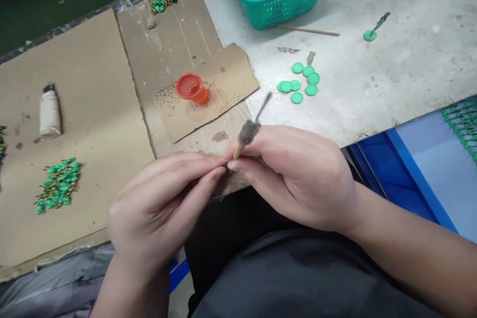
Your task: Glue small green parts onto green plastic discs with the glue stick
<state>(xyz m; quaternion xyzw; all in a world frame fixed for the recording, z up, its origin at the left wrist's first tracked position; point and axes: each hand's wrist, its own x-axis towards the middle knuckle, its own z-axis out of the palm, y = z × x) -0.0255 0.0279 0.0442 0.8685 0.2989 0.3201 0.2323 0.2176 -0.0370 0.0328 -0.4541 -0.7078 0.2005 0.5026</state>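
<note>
My right hand (301,174) is closed around a thin stick tool (247,134) with a light wooden shaft, a dark lumpy collar and a slim metal tip pointing up and away. Fingertips of my left hand (160,198) are pinched together, meeting those of my right hand just over the table's front edge. A tiny dark bit shows between the fingers, but its kind is hidden. Beyond the hands, a red cup (194,90) of clear liquid stands on a cardboard piece (233,77). Several green discs (297,98) lie to its right.
At the back is a teal basket (286,10) with green discs, a wooden stick (309,30) by its base. One disc (369,35) has a dark-tipped stick upright in it. On cardboard at left are a whitish bottle (49,112) and a pile of small green-and-gold pieces (59,184); another pile (162,1) lies farther back.
</note>
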